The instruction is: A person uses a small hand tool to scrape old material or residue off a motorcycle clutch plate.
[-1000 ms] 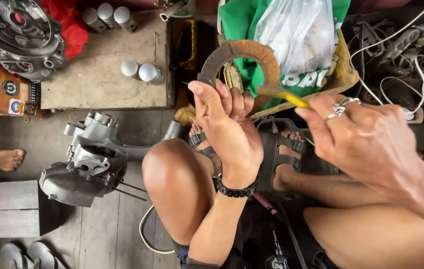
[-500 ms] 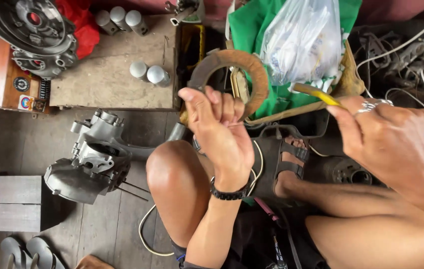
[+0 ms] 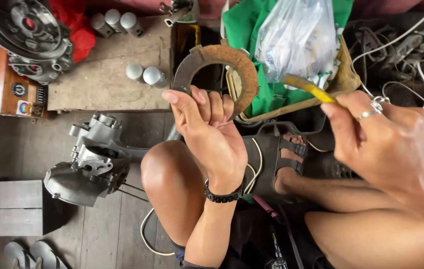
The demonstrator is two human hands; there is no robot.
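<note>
With our left hand (image 3: 212, 134) raised palm-up over the bent left knee, we hold the friction ring (image 3: 219, 74) at its lower edge: fingers curled behind it, thumb out to the left. Forearm runs up from bottom centre, black bracelet (image 3: 224, 195) at the wrist.

Our right hand (image 3: 386, 139) comes in from the right, fingers closed around a yellow-handled tool (image 3: 307, 87), rings on two fingers. The handle's long axis runs lower right to upper left, free end aimed at the ring's right side, near it but not touching. What the tool's other end looks like is hidden inside the grip.

The ring is a flat annulus, rust-brown cork-like face toward us, tilted slightly, opening clear, small tabs on the outer rim. It sits mid-air above the gap between the wooden board (image 3: 105, 82) and a tray with green cloth (image 3: 252, 30).

Around it:
- clear plastic bag (image 3: 296, 35) lying on the green cloth, just behind the tool
- two silver cylinders (image 3: 144, 74) on the board, just left of the ring; three more at the top edge
- grey engine casing (image 3: 90, 162) on the floor, left of the knee
- round engine cover (image 3: 25, 30) and red rag (image 3: 75, 30), top left
- white cables (image 3: 411, 55), top right
- sandalled foot (image 3: 284, 154) below the ring, between both hands
</note>
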